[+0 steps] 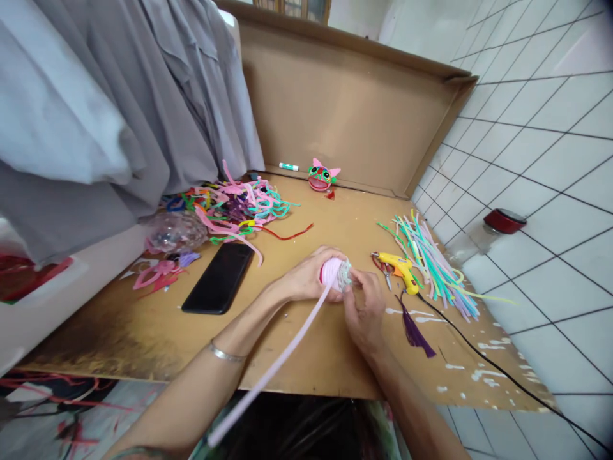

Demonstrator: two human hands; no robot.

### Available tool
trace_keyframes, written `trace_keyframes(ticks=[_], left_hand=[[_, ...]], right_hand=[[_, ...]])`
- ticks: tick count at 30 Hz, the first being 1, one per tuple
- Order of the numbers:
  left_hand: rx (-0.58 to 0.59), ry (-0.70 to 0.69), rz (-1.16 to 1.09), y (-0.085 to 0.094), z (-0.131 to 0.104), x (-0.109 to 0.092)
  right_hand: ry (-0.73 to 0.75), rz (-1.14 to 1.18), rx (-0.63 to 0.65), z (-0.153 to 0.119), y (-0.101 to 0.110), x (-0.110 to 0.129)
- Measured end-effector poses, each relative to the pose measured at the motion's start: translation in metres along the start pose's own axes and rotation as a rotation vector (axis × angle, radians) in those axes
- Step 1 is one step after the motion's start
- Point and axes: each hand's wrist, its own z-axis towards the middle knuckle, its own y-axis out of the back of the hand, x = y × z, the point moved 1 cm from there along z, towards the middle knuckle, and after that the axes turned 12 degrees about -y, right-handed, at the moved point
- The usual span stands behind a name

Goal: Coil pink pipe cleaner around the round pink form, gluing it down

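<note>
My left hand (pixel 311 276) is wrapped round a small ball (pixel 332 273) wound with pale pink pipe cleaner, with a red patch on its left and a greyish-green part on its right. A long loose end of the pink pipe cleaner (pixel 282 358) runs from the ball down towards my lap. The fingers of my right hand (pixel 366 306) press together at the ball's right side, against the greyish-green part. Whether they pinch a strand there cannot be made out.
A yellow glue gun (pixel 402 268), pliers (pixel 387 275), a purple tassel (pixel 416 329) and pipe cleaners (pixel 431 268) lie to the right. On the left are a black phone (pixel 219 279) and a tangled pile (pixel 239 201). A colourful animal head (pixel 322 176) and a glue stick (pixel 288 167) sit behind.
</note>
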Motion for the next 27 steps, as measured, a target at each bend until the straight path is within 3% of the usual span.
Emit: trace_keyframes(ticks=[13, 27], left_hand=[[-0.065, 0.001, 0.057, -0.0052, 0.0007, 0.0055], [-0.079, -0.002, 0.070, -0.0069, 0.0013, 0.0049]], right_hand=[[-0.021, 0.021, 0.031, 0.0016, 0.0002, -0.0009], [0.013, -0.032, -0.043, -0.0005, 0.0026, -0.0020]])
